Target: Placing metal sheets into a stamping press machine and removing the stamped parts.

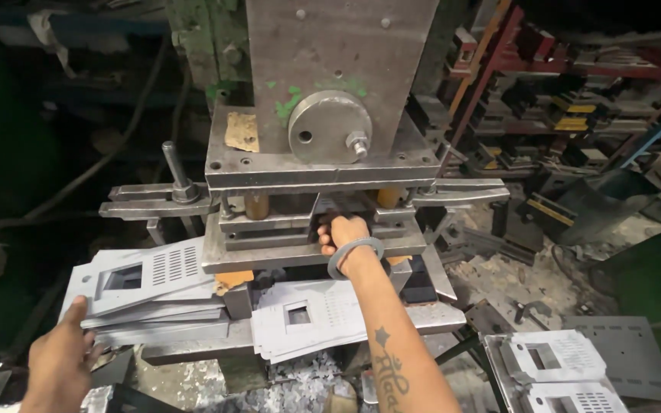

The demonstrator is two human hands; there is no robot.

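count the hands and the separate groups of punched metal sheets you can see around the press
hands: 2, the left hand on the left stack of sheets, the right hand reaching into the press die
groups of punched sheets: 3, that left stack, the front pile below the die, and the sheets at lower right
total: 5

- Fingertips of right hand (343, 232) hidden inside the die gap of the press (323, 115).
- Left hand (59, 359) cut off at the wrist by the bottom edge.
- Punched plates (556, 375) at lower right cropped by the bottom edge.
- Shelf contents (568, 115) too dim to identify.
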